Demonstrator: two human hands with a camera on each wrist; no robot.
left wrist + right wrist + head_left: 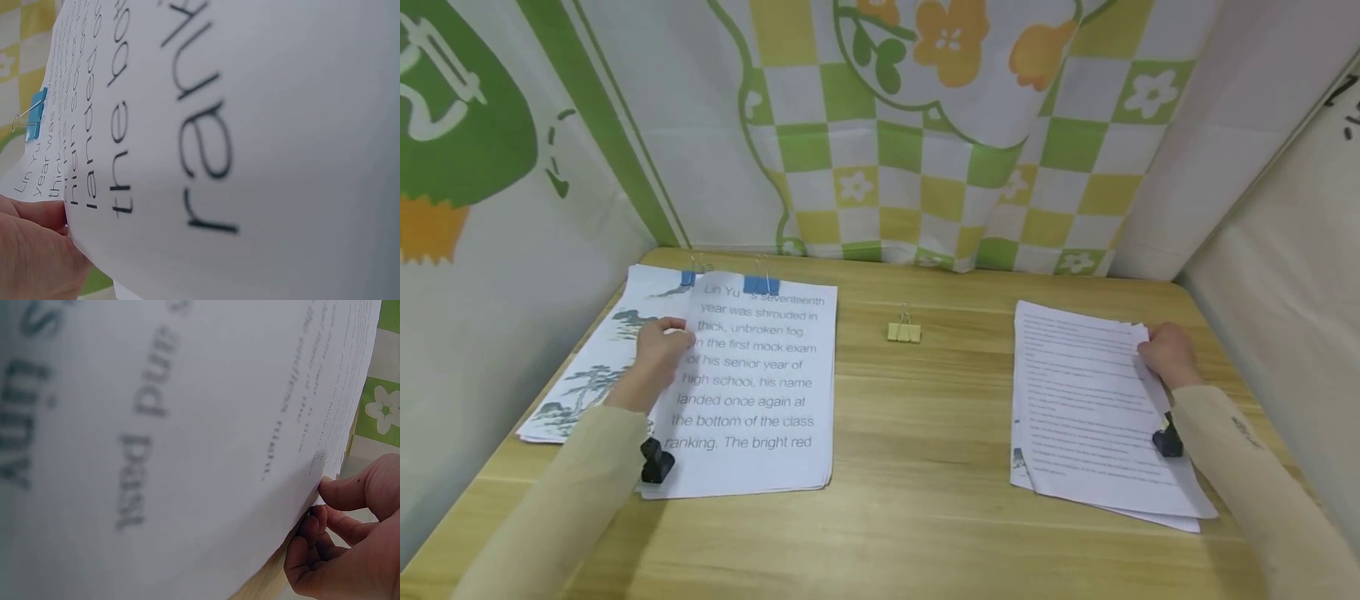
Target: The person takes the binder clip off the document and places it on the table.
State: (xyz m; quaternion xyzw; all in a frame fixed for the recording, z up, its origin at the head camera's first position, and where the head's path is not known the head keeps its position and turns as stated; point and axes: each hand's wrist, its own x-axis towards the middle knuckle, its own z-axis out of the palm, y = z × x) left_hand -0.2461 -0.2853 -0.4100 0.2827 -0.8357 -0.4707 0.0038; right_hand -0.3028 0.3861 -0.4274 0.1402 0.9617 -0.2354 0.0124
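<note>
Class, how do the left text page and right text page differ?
The left text page has large print; the right text page has small print. The left text page shows nine lines, the right text page many more. Both are white with dark print.

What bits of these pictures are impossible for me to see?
Head: words on the small-print page, too tiny to read.
Head: part of the landscape sheet, covered by the large-print page.
Left wrist: some of the left hand, cut off by the edge.
Right wrist: the nearest print, blurred, probably too close.
</note>
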